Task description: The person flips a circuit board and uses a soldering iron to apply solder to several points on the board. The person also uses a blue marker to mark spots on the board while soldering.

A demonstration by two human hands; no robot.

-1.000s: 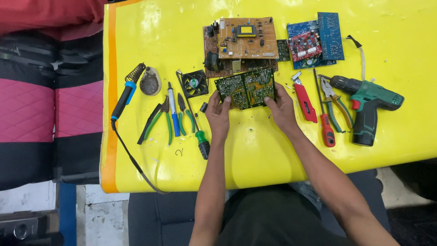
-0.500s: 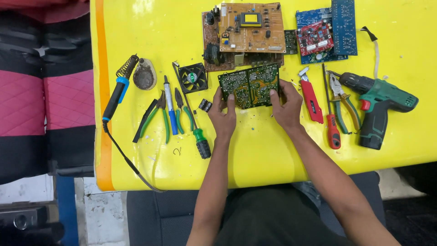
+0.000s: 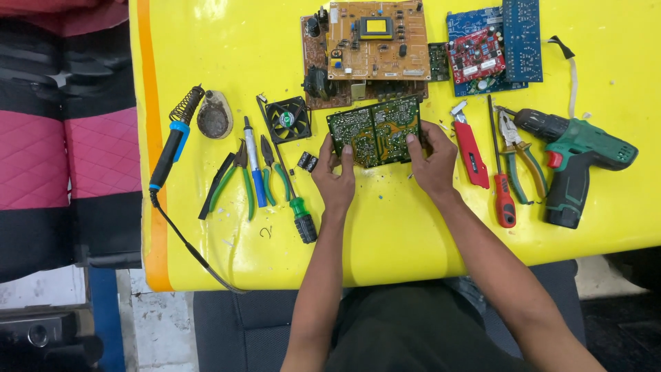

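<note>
A flat green circuit board (image 3: 375, 131), solder side up, sits mid-table on the yellow tabletop (image 3: 413, 227), pinched at its side edges by the left hand (image 3: 335, 178) and right hand (image 3: 432, 164). It looks light, stiff, prickly underneath: edges seem safest. A small black fan (image 3: 288, 119) lies just left

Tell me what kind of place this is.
Probably an electronics repair bench. On the yellow table lie a soldering iron, bare circuit boards and a cordless drill, while both hands hold a green circuit board.
</note>
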